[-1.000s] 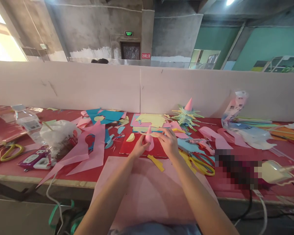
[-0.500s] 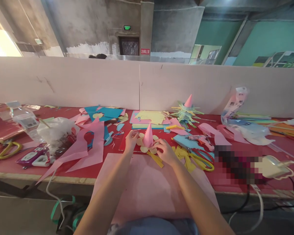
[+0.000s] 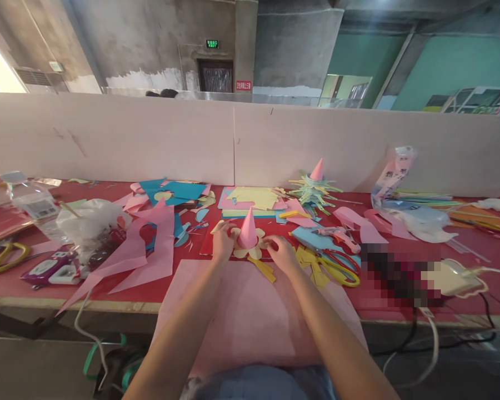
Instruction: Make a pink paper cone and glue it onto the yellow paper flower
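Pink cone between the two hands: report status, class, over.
Left hand, right hand flanking pink cone. Cone upright amid pale petals; hand contact with them unclear. Yellow paper strip close in front.

Patchy grey wall [image 3: 120,39]; green wall [image 3: 470,61]; lit exit sign [image 3: 212,44] above dark door [image 3: 215,76]

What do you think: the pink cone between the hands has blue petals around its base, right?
No, the head view shows the petals are pale yellow, not blue. They do surround the base of the pink cone between the left hand and right hand.
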The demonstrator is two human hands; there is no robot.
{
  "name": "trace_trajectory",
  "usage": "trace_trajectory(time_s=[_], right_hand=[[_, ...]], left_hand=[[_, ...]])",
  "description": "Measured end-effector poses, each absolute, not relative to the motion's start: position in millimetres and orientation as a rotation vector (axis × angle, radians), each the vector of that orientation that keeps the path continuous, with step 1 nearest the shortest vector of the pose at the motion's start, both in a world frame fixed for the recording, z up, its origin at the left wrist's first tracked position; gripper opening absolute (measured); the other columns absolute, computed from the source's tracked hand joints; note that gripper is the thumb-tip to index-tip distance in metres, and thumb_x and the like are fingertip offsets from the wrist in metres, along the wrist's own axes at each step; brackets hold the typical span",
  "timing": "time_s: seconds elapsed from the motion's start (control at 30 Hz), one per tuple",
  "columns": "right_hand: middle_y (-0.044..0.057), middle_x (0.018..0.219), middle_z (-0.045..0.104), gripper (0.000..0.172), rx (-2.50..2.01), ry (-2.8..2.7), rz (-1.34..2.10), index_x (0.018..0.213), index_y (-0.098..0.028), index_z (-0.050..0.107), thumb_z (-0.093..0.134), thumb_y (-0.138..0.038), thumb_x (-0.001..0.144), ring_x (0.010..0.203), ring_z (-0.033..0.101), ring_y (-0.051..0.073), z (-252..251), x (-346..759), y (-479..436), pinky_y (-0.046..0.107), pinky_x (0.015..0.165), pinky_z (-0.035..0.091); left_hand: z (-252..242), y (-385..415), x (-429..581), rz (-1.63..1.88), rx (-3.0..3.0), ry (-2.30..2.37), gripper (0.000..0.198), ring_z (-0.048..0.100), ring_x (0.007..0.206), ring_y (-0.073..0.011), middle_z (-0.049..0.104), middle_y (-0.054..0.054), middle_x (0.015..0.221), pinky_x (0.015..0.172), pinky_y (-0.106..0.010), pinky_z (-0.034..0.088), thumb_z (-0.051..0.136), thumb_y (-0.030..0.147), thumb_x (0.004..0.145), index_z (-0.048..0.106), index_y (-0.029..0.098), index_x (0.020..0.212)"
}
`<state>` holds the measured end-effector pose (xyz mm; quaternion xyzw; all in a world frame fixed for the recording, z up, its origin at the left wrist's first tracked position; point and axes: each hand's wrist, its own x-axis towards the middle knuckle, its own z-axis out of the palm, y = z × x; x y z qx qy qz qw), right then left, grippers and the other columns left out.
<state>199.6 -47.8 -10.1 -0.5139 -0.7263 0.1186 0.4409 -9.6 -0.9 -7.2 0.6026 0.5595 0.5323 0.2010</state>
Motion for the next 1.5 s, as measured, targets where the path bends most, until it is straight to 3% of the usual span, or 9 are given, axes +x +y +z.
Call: trace_trajectory(time_s=[0.23,0.47,0.63,0.87,1.07,1.33,1.5], right_hand=[[0.003,0.089,0.071,0.022,-1.263,-1.861,0.252,0.085,-0.022,0.068,0.051,-0.01,0.077,0.09,0.062,0.019,-7,198,-50,0.033,0.081,0.049],[0.003,0.092,0.072,0.027,-1.269,-1.886,0.215,0.09,-0.024,0.071,0.053,-0.008,0.077,0.092,0.061,0.02,-6,199,-51,0.035,0.082,0.049],[0.002,0.089,0.072,0.026,-1.301,-1.837,0.248,0.089,-0.026,0.072,0.054,-0.011,0.078,0.09,0.063,0.02,-7,199,-51,0.034,0.079,0.051],[0.001,0.088,0.072,0.023,-1.293,-1.788,0.274,0.085,-0.025,0.071,0.052,-0.014,0.078,0.087,0.064,0.019,-12,200,-46,0.034,0.079,0.05],[0.003,0.083,0.072,0.022,-1.299,-1.683,0.26,0.079,-0.022,0.068,0.046,-0.017,0.076,0.079,0.065,0.019,-13,205,-41,0.034,0.076,0.049],[0.004,0.08,0.072,0.021,-1.297,-1.628,0.281,0.073,-0.022,0.066,0.045,-0.018,0.074,0.077,0.065,0.02,-10,206,-41,0.033,0.073,0.049],[0.004,0.081,0.071,0.02,-1.297,-1.615,0.306,0.074,-0.022,0.065,0.046,-0.019,0.074,0.079,0.065,0.02,-10,207,-41,0.033,0.074,0.049]], left_hand=[[-8,-2,-5,1.265,1.776,1.564,0.028,0.065,0.086,-0.0231,0.069,-0.008,0.097,0.083,-0.037,0.05,0.049,0.009,0.074,0.071,0.018,0.089],[5,-8,-1,1.477,1.661,1.463,0.031,0.064,0.09,-0.0192,0.069,-0.008,0.1,0.083,-0.033,0.049,0.043,0.015,0.084,0.063,0.018,0.107],[4,-8,5,1.392,1.748,1.384,0.026,0.064,0.082,-0.0171,0.066,-0.007,0.108,0.074,-0.03,0.05,0.048,0.02,0.083,0.063,0.021,0.105],[2,-7,5,1.389,1.733,1.412,0.026,0.063,0.087,-0.0173,0.064,-0.007,0.111,0.077,-0.03,0.049,0.049,0.018,0.083,0.061,0.02,0.106],[10,-14,4,1.601,1.735,1.339,0.027,0.06,0.101,-0.0185,0.064,-0.008,0.109,0.085,-0.03,0.047,0.047,0.034,0.09,0.057,0.02,0.11],[12,-24,17,1.404,1.937,1.338,0.057,0.052,0.117,-0.0233,0.054,-0.01,0.124,0.096,-0.034,0.042,0.071,0.038,0.074,0.048,0.021,0.124],[13,-23,17,1.367,1.937,1.358,0.058,0.053,0.116,-0.0247,0.055,-0.01,0.125,0.098,-0.037,0.041,0.071,0.035,0.074,0.049,0.022,0.125]])
